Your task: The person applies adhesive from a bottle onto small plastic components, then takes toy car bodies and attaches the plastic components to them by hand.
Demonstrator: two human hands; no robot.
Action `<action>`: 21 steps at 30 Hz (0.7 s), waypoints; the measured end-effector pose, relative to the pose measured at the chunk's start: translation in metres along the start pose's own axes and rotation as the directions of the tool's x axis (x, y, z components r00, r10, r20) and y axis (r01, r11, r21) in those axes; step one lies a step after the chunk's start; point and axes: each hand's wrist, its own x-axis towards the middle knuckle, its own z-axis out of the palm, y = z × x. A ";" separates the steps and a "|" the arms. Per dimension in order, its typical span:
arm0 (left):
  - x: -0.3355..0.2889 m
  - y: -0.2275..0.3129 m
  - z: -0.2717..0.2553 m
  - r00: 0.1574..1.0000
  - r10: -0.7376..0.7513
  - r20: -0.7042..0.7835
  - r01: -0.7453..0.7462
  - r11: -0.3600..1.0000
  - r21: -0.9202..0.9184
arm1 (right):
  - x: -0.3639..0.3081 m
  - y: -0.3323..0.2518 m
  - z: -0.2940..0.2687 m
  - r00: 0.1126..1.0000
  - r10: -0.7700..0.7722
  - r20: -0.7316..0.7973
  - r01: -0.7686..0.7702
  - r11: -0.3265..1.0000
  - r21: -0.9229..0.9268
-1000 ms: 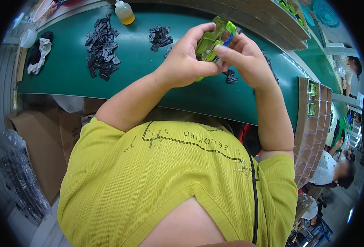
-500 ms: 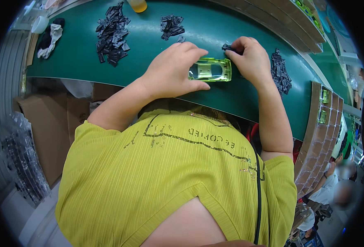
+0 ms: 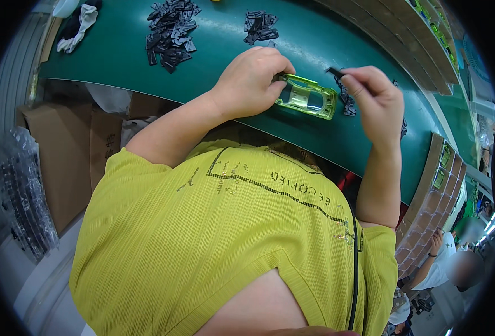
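Note:
A bright green toy car body [image 3: 309, 96] with clear windows is tilted over the table, its left end pinched between the thumb and fingers of my left hand [image 3: 253, 81]. To the right of it, my right hand [image 3: 375, 101] is closed on a small black plastic part [image 3: 335, 73], whose tip sticks out past the thumb and forefinger. Partly behind that hand lies a pile of black parts [image 3: 348, 103] on the green table.
Two more piles of black parts lie farther back, a long one [image 3: 172, 33] and a smaller one [image 3: 260, 26]. A white and black cloth [image 3: 79, 27] rests at the far left. Divided cardboard trays [image 3: 429, 193] with green car bodies stand at the right; a person [image 3: 440, 260] is beyond.
My left hand has lifted and turned the car body, which now slants down to the right. My right hand has moved right with a black part in its fingers. The whole view has shifted.

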 end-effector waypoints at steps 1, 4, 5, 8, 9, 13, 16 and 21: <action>0.000 -0.001 0.001 1.000 0.003 -0.018 -0.003 1.000 -0.006 | -0.002 -0.009 0.009 0.994 -0.102 0.029 0.104 0.992 -0.065; 0.002 -0.002 0.004 1.000 0.002 -0.015 -0.002 1.000 -0.020 | -0.013 -0.013 0.034 0.967 -0.247 0.063 0.255 0.936 -0.242; 0.003 -0.001 0.004 1.000 0.000 -0.014 -0.001 1.000 -0.022 | -0.014 -0.009 0.039 0.967 -0.245 0.064 0.253 0.937 -0.242; 0.004 0.002 0.005 0.997 -0.079 0.004 0.079 0.992 -0.101 | -0.015 -0.002 0.048 0.961 -0.273 0.036 0.261 0.862 -0.435; 0.005 0.002 0.006 0.996 -0.088 0.007 0.088 0.990 -0.107 | -0.015 -0.001 0.049 0.961 -0.273 0.037 0.262 0.862 -0.433; 0.005 0.000 0.005 0.991 -0.130 0.034 0.133 0.982 -0.134 | -0.012 0.002 0.052 0.962 -0.272 0.035 0.256 0.846 -0.468; 0.007 -0.001 0.005 0.983 -0.172 0.064 0.181 0.965 -0.189 | -0.011 0.001 0.052 0.968 -0.248 0.049 0.242 0.855 -0.459; 0.011 0.002 0.003 0.963 -0.242 0.119 0.263 0.940 -0.215 | -0.010 0.000 0.050 0.976 -0.211 0.057 0.211 0.846 -0.490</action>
